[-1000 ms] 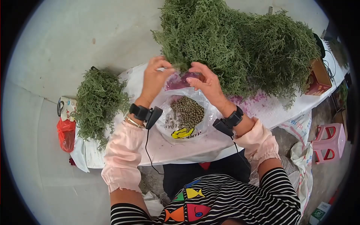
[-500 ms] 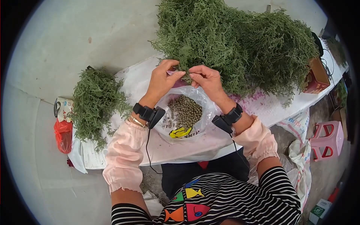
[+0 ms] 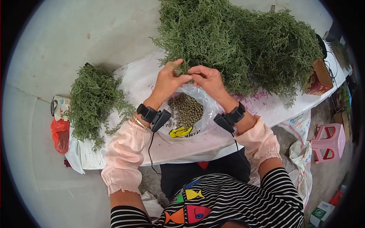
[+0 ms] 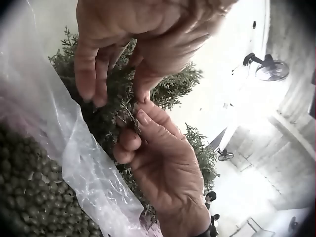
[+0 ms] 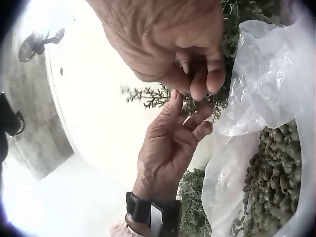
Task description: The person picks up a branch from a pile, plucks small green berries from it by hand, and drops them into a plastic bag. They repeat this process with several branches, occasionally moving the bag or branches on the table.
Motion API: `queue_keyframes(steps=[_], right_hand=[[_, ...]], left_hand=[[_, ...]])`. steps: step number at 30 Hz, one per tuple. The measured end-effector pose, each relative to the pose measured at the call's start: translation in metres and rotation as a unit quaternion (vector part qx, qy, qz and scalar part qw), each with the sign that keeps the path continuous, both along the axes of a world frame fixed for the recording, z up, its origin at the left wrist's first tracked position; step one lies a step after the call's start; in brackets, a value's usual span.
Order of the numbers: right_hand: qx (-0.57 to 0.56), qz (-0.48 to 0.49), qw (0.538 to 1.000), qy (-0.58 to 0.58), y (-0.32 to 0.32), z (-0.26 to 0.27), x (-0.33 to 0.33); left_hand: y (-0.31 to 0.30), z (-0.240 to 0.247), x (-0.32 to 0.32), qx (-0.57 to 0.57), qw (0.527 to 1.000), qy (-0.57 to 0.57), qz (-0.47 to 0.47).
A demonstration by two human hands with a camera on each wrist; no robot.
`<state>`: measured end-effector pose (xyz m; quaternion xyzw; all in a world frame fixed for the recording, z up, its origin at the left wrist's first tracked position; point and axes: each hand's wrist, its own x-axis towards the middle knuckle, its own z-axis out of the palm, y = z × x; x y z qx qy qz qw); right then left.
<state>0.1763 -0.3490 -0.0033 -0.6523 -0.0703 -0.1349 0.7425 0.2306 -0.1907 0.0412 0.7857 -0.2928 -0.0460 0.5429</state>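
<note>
My left hand and right hand meet at the fingertips above the table, just beyond an open plastic bag. Between them is a small green sprig with scale-like leaves. The right thumb and fingers pinch its thin stems in the left wrist view. My left thumb and forefinger close on the same stems in the right wrist view. Inside the bag lie many small round brownish-green berries or nuts. A large heap of leafy green branches rises right behind the hands.
A smaller pile of greenery lies at the table's left. Purple-pink bits dot the white table cover. A cardboard box stands at the right end. A red bag hangs at the left edge; a pink stool is on the floor.
The hands have come together from apart, fingertips now meeting over the sprig. They have drawn slightly nearer the body. The bag has stayed on the table.
</note>
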Motion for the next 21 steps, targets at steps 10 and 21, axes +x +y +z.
queue_keyframes(steps=[10, 21], right_hand=[[-0.186, -0.220, 0.958, -0.001, -0.027, 0.001, 0.010], [-0.325, -0.293, 0.884, -0.166, -0.019, 0.050, -0.025]], left_hand=[[0.070, 0.030, 0.058, -0.251, 0.935, 0.127, 0.214], [0.064, 0.034, -0.064, -0.125, 0.955, 0.268, 0.027]])
